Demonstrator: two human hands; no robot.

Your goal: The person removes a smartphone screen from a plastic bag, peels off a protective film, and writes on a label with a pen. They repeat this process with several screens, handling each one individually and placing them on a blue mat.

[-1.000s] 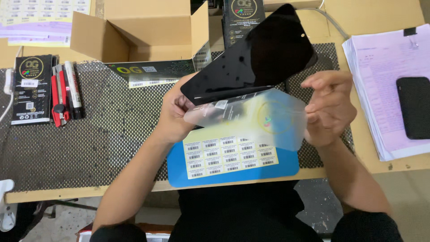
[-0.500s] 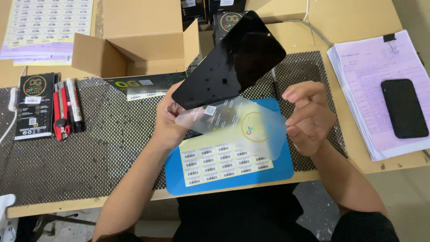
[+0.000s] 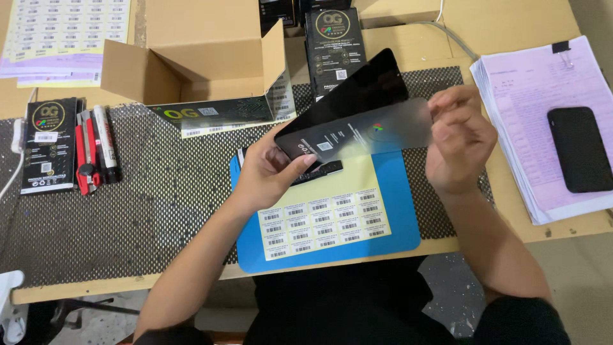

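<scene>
- Holding the black glass panel (image 3: 348,96) in my left hand (image 3: 268,172), fingers closed on its lower left corner, so it stands tilted above the blue mat (image 3: 396,211) and not touching it
- My right hand (image 3: 460,137) pinches the right end of the clear film (image 3: 377,131), which lies along the panel's lower edge; whether the film touches the glass along its whole length I cannot tell
- To do this well, I judge I should keep both grips out at the edges and corners, so no fingertip lands on the dark face
- The film looks limp, so I would keep it taut between my 2 hands; slack could let it fold or catch dust from the mesh mat (image 3: 147,191)
- The sheet of barcode labels (image 3: 322,220) lies right under my hands, so I would keep the panel lifted well off it
- The open cardboard box (image 3: 191,51) and the markers (image 3: 92,150) sit off to my left, well apart from the work
</scene>
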